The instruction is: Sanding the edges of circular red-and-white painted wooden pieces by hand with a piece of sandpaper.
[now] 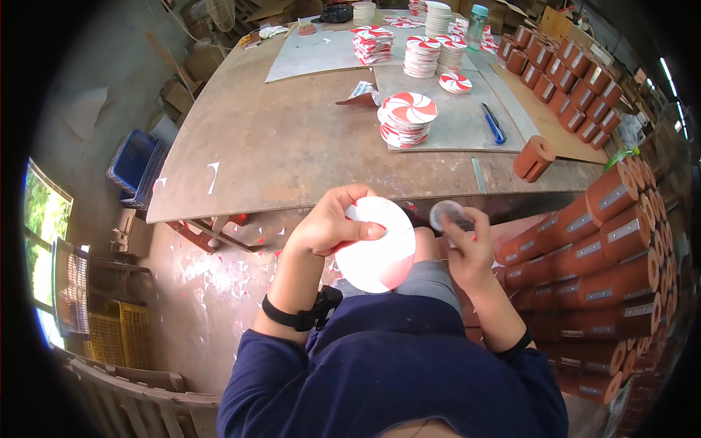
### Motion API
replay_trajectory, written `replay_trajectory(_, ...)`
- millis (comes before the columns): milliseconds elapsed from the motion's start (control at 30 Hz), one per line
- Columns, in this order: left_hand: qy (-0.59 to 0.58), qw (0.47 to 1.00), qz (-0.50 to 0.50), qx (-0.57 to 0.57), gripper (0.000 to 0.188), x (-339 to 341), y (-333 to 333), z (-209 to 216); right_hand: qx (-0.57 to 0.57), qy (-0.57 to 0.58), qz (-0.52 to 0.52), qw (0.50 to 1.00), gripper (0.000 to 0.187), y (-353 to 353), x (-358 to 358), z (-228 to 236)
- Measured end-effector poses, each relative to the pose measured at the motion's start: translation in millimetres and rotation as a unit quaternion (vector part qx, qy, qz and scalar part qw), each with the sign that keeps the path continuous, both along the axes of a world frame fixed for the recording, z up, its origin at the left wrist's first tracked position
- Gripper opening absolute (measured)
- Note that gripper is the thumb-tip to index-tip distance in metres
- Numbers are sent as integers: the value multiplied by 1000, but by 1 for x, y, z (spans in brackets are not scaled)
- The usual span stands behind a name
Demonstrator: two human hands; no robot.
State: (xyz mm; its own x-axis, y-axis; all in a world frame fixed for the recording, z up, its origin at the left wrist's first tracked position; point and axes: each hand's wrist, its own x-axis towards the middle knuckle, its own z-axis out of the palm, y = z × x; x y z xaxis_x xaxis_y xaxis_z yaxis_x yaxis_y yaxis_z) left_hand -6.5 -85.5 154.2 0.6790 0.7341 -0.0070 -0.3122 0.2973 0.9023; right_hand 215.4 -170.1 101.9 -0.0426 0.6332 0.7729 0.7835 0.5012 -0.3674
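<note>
In the head view, a white paper disc [380, 248] is held over the lap, in front of the edge of the wooden table [277, 139]. It is grasped by the left hand [328, 223], with the thumb pressed on its near face and the other fingers behind its upper left rim. The disc is turned with its plain side to the camera, and a pinkish tint shows at its lower edge. The right hand [467, 244] is closed around a small roll of clear tape [447, 214], which is kept just beside the right rim of the disc, apart from it.

The step in hand is judged to be the taping of the disc. To do it well, the disc should be kept flat and firm between thumb and fingers, so that it is not bent. The free end of the tape should be found first and pulled only a short way. The strip should be laid down from one end and smoothed, so that no wrinkle is trapped.

On the table, well apart from the hands, a stack of red-and-white swirl discs [406, 117] is seen, with a blue cutter [493, 124] to its right. Brown cylinders [606, 241] are stacked at the right side.
</note>
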Motion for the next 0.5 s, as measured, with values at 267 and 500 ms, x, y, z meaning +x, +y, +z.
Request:
replay_trajectory(267, 97, 987, -35, 122, 25, 0, 0, 10, 45, 53, 130, 989, 52, -7, -14, 49)
replay_trajectory(500, 96, 980, -102, 143, 24, -7, 0, 17, -56, 3, 101, 993, 39, -8, 7, 9)
